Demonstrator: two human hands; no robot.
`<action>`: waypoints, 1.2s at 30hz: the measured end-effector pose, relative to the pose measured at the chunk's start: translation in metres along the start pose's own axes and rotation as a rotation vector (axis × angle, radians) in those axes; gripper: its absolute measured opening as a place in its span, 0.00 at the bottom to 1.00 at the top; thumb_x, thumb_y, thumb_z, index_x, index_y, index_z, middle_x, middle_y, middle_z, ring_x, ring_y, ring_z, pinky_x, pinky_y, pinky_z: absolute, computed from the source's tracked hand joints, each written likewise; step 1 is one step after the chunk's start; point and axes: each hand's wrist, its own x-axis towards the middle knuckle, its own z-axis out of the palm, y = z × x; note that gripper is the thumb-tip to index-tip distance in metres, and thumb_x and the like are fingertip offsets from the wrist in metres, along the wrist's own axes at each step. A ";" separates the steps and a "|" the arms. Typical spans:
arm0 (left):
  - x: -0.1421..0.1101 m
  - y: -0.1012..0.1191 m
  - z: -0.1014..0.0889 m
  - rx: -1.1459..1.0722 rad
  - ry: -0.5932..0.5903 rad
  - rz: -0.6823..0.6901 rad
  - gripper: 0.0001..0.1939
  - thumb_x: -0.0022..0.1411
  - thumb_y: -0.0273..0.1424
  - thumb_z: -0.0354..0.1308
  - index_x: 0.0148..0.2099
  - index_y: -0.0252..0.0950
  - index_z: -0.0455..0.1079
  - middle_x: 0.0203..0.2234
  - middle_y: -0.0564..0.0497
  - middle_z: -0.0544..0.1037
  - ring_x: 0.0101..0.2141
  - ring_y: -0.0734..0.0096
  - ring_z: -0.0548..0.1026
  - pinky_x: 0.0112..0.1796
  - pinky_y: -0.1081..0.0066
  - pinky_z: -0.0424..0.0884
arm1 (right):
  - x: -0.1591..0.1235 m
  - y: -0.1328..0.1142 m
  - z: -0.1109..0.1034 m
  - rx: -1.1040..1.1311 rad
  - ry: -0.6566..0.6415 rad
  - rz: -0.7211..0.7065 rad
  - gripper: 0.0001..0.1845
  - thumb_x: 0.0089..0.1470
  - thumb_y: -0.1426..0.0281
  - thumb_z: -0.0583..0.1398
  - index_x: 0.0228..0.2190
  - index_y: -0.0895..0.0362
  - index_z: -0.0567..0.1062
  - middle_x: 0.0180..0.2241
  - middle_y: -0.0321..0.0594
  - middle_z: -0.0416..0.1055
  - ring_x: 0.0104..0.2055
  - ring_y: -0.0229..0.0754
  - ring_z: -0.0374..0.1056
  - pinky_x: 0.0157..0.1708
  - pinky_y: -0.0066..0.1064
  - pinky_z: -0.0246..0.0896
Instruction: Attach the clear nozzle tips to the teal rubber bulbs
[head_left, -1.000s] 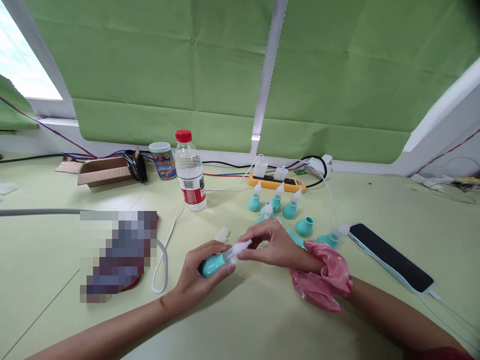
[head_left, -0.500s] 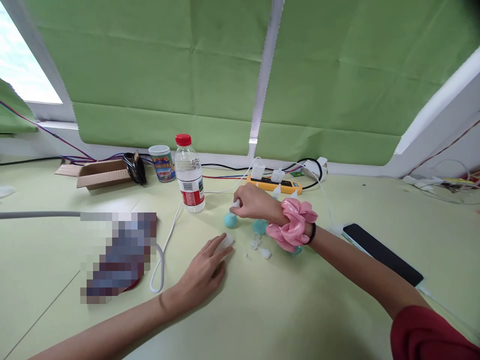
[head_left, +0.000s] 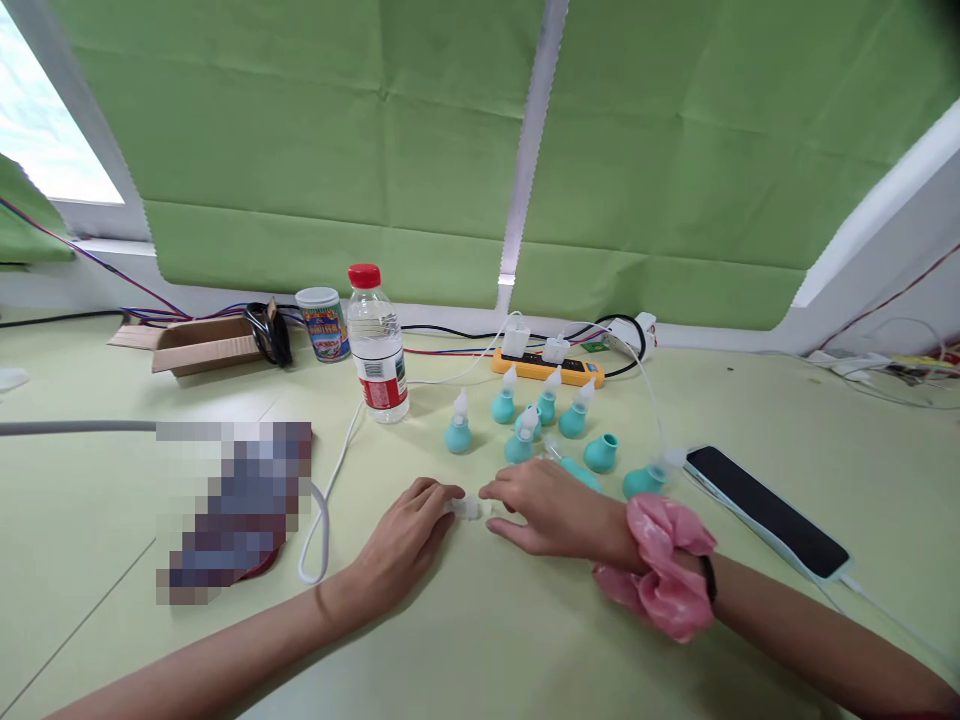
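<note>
My left hand (head_left: 409,530) pinches a small translucent plastic piece (head_left: 466,508) low over the table, its fingers pressed together. Just right of it, my right hand (head_left: 536,508) has thumb and forefinger apart around a tiny pale piece (head_left: 487,509); a pink scrunchie (head_left: 671,560) is on that wrist. Behind the hands stand several teal squeeze bulbs with clear pointed nozzles, among them one at the left (head_left: 458,434). A teal bulb without a nozzle (head_left: 601,453) shows its open neck. Another teal bulb (head_left: 581,474) is partly hidden by my right hand.
A red-capped water bottle (head_left: 380,350), a can (head_left: 324,325) and a cardboard box (head_left: 206,347) stand at the back left. A yellow power strip (head_left: 551,368) with chargers lies behind the bulbs. A phone (head_left: 769,512) on a cable lies right; a blurred-out object (head_left: 240,515) lies left.
My right hand has let go of the left-hand bulb, now standing with its nozzle up, and moved down and toward me beside my left hand. The bulbs its arm covered now show.
</note>
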 end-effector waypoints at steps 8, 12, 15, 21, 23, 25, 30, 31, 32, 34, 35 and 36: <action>0.003 -0.002 -0.001 -0.151 0.036 -0.275 0.07 0.55 0.28 0.50 0.38 0.37 0.65 0.34 0.49 0.68 0.33 0.70 0.70 0.33 0.72 0.67 | 0.004 0.011 0.036 0.034 -0.046 0.080 0.08 0.48 0.76 0.52 0.23 0.61 0.71 0.22 0.40 0.70 0.26 0.37 0.63 0.26 0.26 0.50; 0.004 -0.006 0.000 -0.215 0.062 -0.278 0.09 0.53 0.27 0.51 0.39 0.37 0.65 0.33 0.51 0.70 0.34 0.70 0.69 0.35 0.71 0.67 | 0.004 0.013 0.035 0.071 -0.006 0.080 0.09 0.46 0.76 0.53 0.19 0.60 0.70 0.19 0.39 0.68 0.22 0.35 0.61 0.24 0.26 0.49; 0.005 -0.007 0.002 -0.296 0.069 -0.310 0.13 0.51 0.27 0.53 0.42 0.37 0.63 0.33 0.51 0.72 0.34 0.70 0.70 0.36 0.71 0.67 | 0.006 0.008 0.038 0.204 0.159 0.056 0.07 0.46 0.76 0.54 0.24 0.60 0.72 0.21 0.37 0.69 0.23 0.34 0.62 0.23 0.25 0.50; 0.007 -0.005 0.000 -0.356 0.065 -0.339 0.12 0.49 0.28 0.54 0.39 0.36 0.64 0.32 0.51 0.73 0.33 0.70 0.70 0.36 0.71 0.67 | 0.011 0.003 0.043 0.466 0.400 0.007 0.06 0.43 0.77 0.55 0.23 0.61 0.72 0.18 0.36 0.67 0.19 0.31 0.60 0.21 0.22 0.53; 0.007 -0.005 0.000 -0.345 0.070 -0.335 0.10 0.49 0.27 0.54 0.37 0.36 0.64 0.31 0.51 0.72 0.33 0.71 0.70 0.35 0.72 0.67 | 0.009 0.008 0.039 0.486 0.406 0.035 0.06 0.41 0.78 0.55 0.24 0.61 0.72 0.17 0.35 0.66 0.19 0.31 0.60 0.20 0.21 0.54; 0.006 -0.005 0.000 -0.322 0.079 -0.335 0.09 0.49 0.26 0.53 0.36 0.36 0.64 0.31 0.51 0.72 0.33 0.71 0.70 0.35 0.72 0.67 | 0.007 0.014 0.033 0.472 0.362 0.067 0.07 0.40 0.78 0.55 0.25 0.62 0.72 0.17 0.34 0.66 0.18 0.30 0.60 0.20 0.21 0.54; 0.006 -0.005 -0.001 -0.240 0.084 -0.325 0.07 0.49 0.25 0.53 0.34 0.36 0.65 0.30 0.52 0.72 0.32 0.71 0.70 0.34 0.73 0.66 | 0.003 0.025 0.026 0.322 0.100 0.079 0.11 0.39 0.74 0.59 0.30 0.60 0.74 0.17 0.34 0.67 0.21 0.33 0.61 0.22 0.24 0.51; 0.006 -0.005 -0.001 -0.233 0.079 -0.322 0.07 0.49 0.25 0.53 0.34 0.36 0.66 0.30 0.52 0.72 0.31 0.71 0.70 0.33 0.73 0.66 | 0.003 0.025 0.027 0.292 0.067 0.068 0.10 0.40 0.73 0.59 0.30 0.59 0.74 0.18 0.34 0.67 0.22 0.33 0.61 0.23 0.24 0.49; 0.006 -0.005 -0.001 -0.229 0.074 -0.318 0.07 0.49 0.26 0.53 0.34 0.36 0.66 0.30 0.52 0.72 0.31 0.71 0.70 0.33 0.73 0.66 | 0.003 0.025 0.029 0.266 0.046 0.054 0.08 0.41 0.72 0.59 0.29 0.58 0.75 0.18 0.34 0.68 0.22 0.34 0.61 0.22 0.24 0.48; 0.007 -0.006 -0.001 -0.224 0.071 -0.308 0.07 0.49 0.26 0.54 0.34 0.36 0.67 0.30 0.52 0.72 0.32 0.71 0.70 0.34 0.73 0.66 | 0.003 0.024 0.033 0.230 0.037 0.026 0.06 0.43 0.72 0.58 0.25 0.57 0.75 0.19 0.34 0.68 0.23 0.33 0.61 0.22 0.25 0.45; 0.007 -0.006 -0.001 -0.223 0.072 -0.304 0.07 0.49 0.26 0.54 0.34 0.36 0.67 0.31 0.51 0.72 0.32 0.71 0.70 0.34 0.73 0.65 | 0.004 0.024 0.035 0.217 0.046 0.020 0.06 0.44 0.73 0.57 0.24 0.57 0.75 0.19 0.35 0.68 0.23 0.33 0.61 0.21 0.25 0.45; 0.007 -0.006 -0.001 -0.224 0.071 -0.300 0.07 0.49 0.26 0.54 0.34 0.36 0.67 0.31 0.51 0.72 0.33 0.71 0.70 0.35 0.73 0.65 | 0.004 0.023 0.035 0.210 0.061 0.020 0.06 0.44 0.73 0.57 0.23 0.57 0.74 0.19 0.35 0.68 0.22 0.33 0.61 0.21 0.25 0.44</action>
